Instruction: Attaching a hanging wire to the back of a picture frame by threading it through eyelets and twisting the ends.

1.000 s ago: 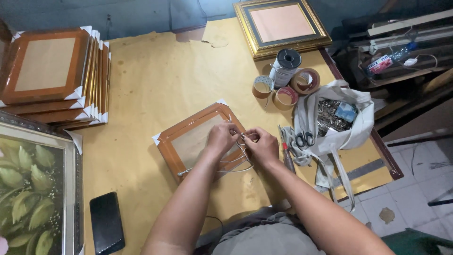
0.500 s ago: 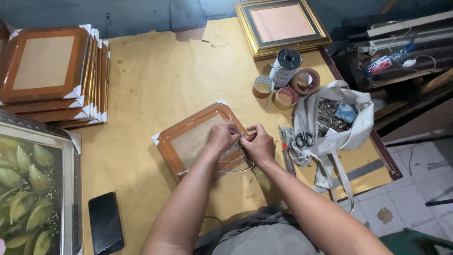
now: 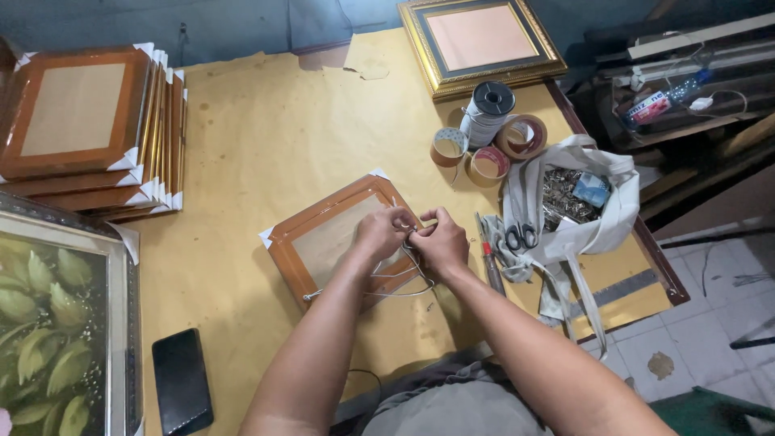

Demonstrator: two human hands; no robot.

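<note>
Both the left hand (image 3: 383,232) and right hand (image 3: 440,241) pinched thin, springy wire (image 3: 404,278) over the light, rigid wooden frame (image 3: 339,238), probably best gripped by its edges.

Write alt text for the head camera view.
Two bare hands, left hand and right hand, meet over a small brown picture frame lying on a paper-covered table, fingering thin wire. Stacked frames sit far left; tape rolls, scissors and a cloth bag lie right.
</note>
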